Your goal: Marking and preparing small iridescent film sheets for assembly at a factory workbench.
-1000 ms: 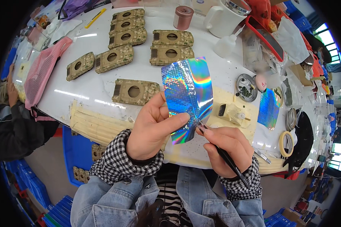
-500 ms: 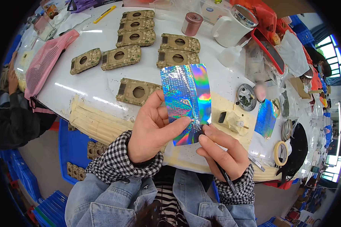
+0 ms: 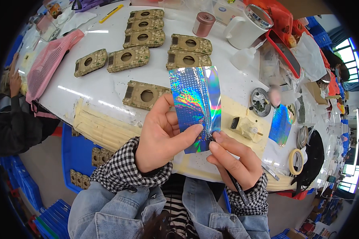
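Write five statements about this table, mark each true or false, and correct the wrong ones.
1. The left hand holds a shiny sheet. True.
2. The right hand is empty. False: it holds a slim black tool.
3. The pink tin stands to the left of the white mug. True.
4. The tape roll lies to the left of both hands. False: it lies to their right.
5. The toy tank hull nearest the left hand has a square opening. False: the opening is round.
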`<state>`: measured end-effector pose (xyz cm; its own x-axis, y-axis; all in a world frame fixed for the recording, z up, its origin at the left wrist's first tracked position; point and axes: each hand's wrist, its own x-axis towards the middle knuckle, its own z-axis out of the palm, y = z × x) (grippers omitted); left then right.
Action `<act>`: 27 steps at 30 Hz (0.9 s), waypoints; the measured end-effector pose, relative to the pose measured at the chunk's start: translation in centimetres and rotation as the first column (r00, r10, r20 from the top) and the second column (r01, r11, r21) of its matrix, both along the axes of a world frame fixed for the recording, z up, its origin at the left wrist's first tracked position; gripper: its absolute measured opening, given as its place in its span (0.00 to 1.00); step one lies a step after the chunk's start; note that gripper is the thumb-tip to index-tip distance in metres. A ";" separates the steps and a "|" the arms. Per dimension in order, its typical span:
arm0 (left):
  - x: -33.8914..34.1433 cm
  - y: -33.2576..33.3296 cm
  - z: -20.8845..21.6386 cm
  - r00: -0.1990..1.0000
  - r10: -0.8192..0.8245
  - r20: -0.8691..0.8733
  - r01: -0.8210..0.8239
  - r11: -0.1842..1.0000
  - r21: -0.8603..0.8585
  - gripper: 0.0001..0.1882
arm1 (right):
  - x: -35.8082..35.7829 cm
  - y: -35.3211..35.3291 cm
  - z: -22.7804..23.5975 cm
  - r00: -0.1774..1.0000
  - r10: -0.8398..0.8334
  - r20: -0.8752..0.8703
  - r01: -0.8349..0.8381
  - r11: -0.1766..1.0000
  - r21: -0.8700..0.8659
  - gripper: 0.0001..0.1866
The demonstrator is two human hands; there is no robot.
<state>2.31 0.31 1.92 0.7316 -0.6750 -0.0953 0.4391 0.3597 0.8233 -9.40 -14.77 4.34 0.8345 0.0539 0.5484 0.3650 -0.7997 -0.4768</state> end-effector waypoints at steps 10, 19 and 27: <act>-0.2 -0.1 -0.1 0.998 0.023 0.050 -0.023 1.000 -0.013 0.26 | -0.2 0.3 0.7 0.998 -0.021 -0.064 0.023 0.999 0.022 0.20; -0.1 0.0 -0.2 1.000 0.000 0.026 0.001 1.000 -0.031 0.26 | -0.4 0.4 0.6 0.996 -0.030 -0.079 0.032 0.999 0.023 0.19; -0.1 0.0 -0.1 1.000 -0.008 0.014 0.008 1.000 -0.010 0.25 | -0.2 0.3 0.7 0.998 -0.021 -0.062 0.021 1.000 0.007 0.18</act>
<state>2.17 0.35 1.85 0.7277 -0.6815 -0.0780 0.4302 0.3649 0.8257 -9.65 -14.42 5.05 0.8677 0.0322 0.4960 0.3180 -0.8030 -0.5041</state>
